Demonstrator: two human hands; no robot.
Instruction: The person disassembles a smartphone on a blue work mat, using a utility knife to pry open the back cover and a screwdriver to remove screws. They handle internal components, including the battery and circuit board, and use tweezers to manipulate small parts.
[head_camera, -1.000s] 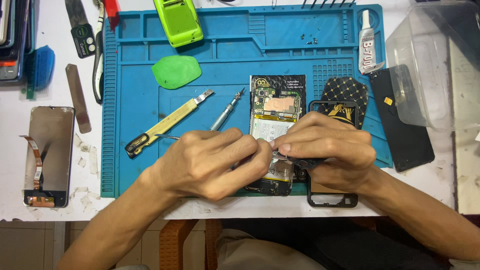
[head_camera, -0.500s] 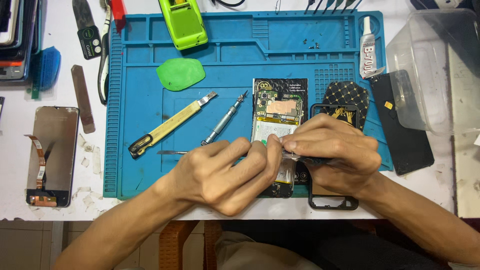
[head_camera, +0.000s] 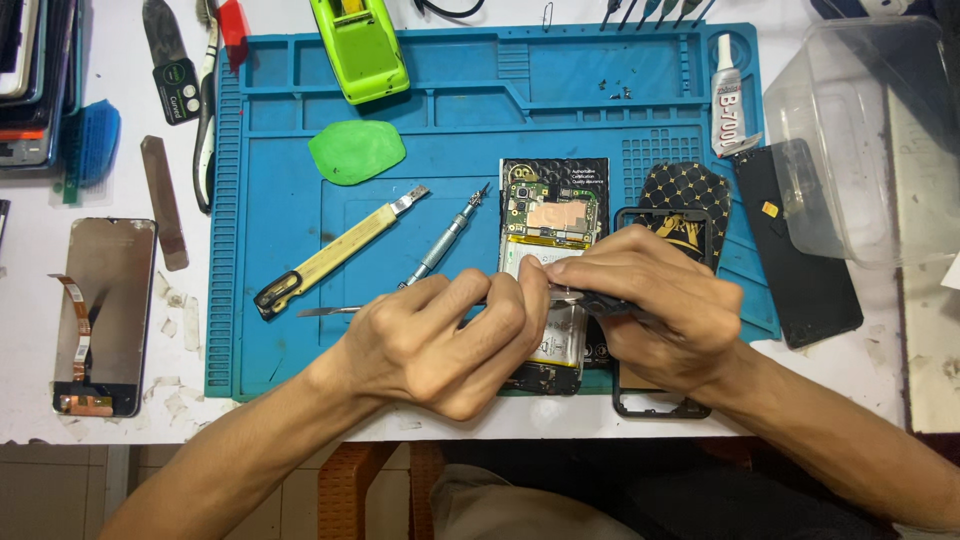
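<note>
1. Opened phone (head_camera: 551, 262) lies on the blue mat (head_camera: 300, 150), centre of frame. Long axis runs top to bottom of the picture: circuit-board end toward the top, battery end toward the lower edge, partly under my hands.
2. My left hand (head_camera: 440, 340) sits lower centre, fingers curled narrow and meeting over the phone's middle. Whether they pinch anything, I cannot tell.
3. My right hand (head_camera: 650, 305) is just right of it, fingers closed on a thin dark tool (head_camera: 610, 303) that lies nearly level, its tip toward the left, over the battery. Fingertips of both hands touch.
4. A black phone frame (head_camera: 660, 405) lies under my right hand, long axis also top to bottom.
5. Left of my hands on the mat: yellow-handled blade (head_camera: 335, 255) and a screwdriver (head_camera: 445, 238), both slanting up to the right.
6. Green pick (head_camera: 355, 152) upper left of the mat; a detached screen (head_camera: 105, 315) on the bench at far left; glue tube (head_camera: 727, 95) upper right.
</note>
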